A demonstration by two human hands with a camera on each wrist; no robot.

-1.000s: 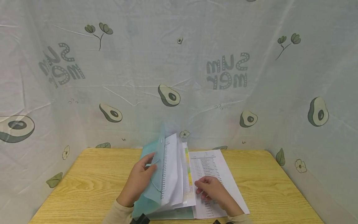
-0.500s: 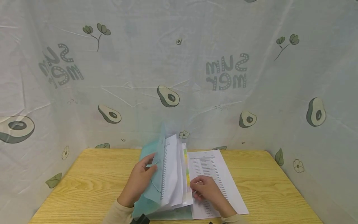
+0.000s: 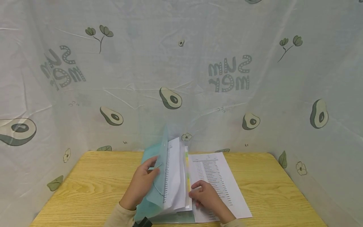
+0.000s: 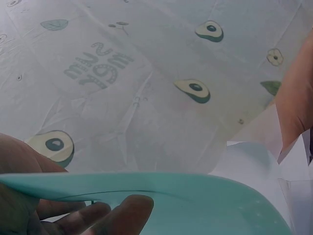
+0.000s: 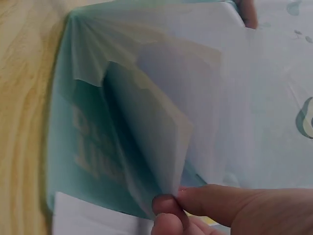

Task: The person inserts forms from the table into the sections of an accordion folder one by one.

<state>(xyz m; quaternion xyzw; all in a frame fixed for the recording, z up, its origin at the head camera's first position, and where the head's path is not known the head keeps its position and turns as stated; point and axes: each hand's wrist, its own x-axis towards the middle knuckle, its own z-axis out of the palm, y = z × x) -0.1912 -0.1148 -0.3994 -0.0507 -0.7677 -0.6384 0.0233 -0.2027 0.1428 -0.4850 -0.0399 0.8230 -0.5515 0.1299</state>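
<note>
My left hand (image 3: 143,181) grips the raised cover of a translucent teal document folder (image 3: 161,183), with a thin elastic cord near the thumb. White printed pages (image 3: 172,170) stand fanned inside the folder. At the fan's right side, my right hand (image 3: 205,195) pinches the edge of a sheet with a yellow and green strip (image 3: 187,170). In the right wrist view, the right thumb and fingers pinch the lower corner of the tilted sheets (image 5: 156,122), which appear to be in clear sleeves. A loose printed sheet (image 3: 224,179) lies flat under the right forearm.
The folder and loose sheet lie on a wooden table (image 3: 272,189) with light grain. Behind it hangs a pale curtain (image 3: 198,119) with avocado prints, close to the table's back edge and both sides.
My right hand has moved left and slightly down, turning the colour-striped sheet towards the other pages in the folder. My left hand stays on the cover.
</note>
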